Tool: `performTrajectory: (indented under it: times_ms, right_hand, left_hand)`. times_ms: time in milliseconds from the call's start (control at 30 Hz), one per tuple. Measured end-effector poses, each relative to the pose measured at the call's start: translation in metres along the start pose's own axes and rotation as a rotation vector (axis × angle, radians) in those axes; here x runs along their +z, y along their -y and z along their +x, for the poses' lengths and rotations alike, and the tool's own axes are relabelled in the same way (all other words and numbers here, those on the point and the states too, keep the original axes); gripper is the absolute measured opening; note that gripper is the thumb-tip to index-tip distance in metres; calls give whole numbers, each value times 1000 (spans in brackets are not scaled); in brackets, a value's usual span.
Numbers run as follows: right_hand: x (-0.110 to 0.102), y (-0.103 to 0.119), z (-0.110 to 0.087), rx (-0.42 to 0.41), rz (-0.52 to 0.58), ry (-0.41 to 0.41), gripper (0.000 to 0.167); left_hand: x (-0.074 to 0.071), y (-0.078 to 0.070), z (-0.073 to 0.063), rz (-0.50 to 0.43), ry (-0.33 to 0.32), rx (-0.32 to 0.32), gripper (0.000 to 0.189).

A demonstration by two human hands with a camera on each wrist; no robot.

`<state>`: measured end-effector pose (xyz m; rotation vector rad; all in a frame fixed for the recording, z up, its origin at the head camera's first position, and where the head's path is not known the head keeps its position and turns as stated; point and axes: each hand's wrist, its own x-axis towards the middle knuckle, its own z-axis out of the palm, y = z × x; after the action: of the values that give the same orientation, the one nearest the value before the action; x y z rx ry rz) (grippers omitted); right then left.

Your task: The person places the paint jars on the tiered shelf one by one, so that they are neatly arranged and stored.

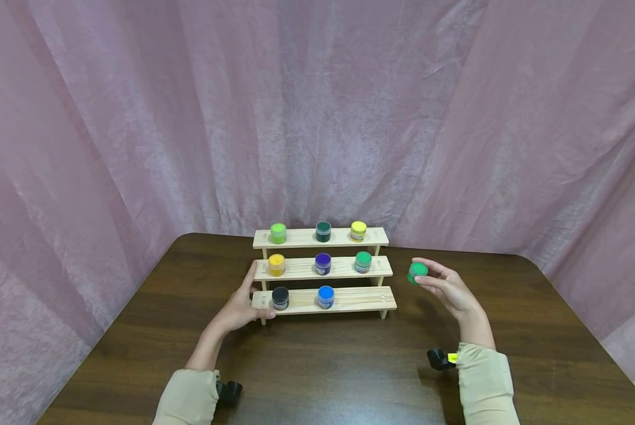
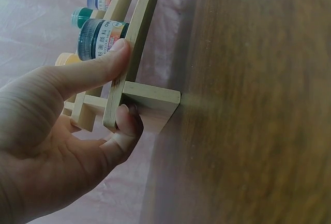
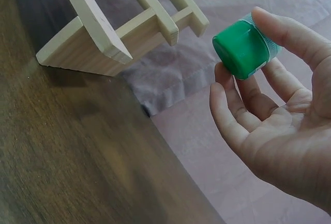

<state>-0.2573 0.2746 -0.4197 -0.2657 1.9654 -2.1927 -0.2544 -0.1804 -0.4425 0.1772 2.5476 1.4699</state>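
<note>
A three-tier wooden rack (image 1: 357, 300) stands on the table with small paint jars on its steps. My left hand (image 1: 239, 308) grips the left end of the bottom step, thumb on top beside a black jar (image 1: 280, 298) and fingers curled below, as the left wrist view shows. To the right of the rack, my right hand (image 1: 452, 293) pinches a green paint jar (image 3: 242, 49) between thumb and fingers, above the table. A blue jar (image 1: 325, 297) sits mid-step on the bottom tier; the right part of that step is bare.
The middle step carries an orange-yellow jar (image 1: 277, 265), a purple jar (image 1: 323, 264) and a green-lidded jar (image 1: 363, 262). On top are a light green jar (image 1: 278, 233), a dark green jar (image 1: 323, 231) and a yellow jar (image 1: 357, 231). Pink curtain (image 1: 317, 118) hangs behind the brown table (image 1: 317, 366).
</note>
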Motion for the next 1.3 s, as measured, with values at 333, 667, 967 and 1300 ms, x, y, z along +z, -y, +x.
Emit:
performTrajectory:
  times_ms: [333, 667, 967, 1300]
  right_hand:
    - [2, 1, 0, -9, 2, 0, 38]
    - [6, 2, 1, -2, -17, -2, 36]
    - [9, 2, 2, 10, -51, -9, 38]
    - [10, -1, 4, 19, -107, -18, 40]
  left_hand:
    - [0, 0, 1, 13, -3, -6, 126]
    - [0, 0, 1, 18, -3, -2, 126]
    - [-1, -1, 0, -1, 3, -7, 126]
    - [0, -1, 0, 0, 16, -26, 127]
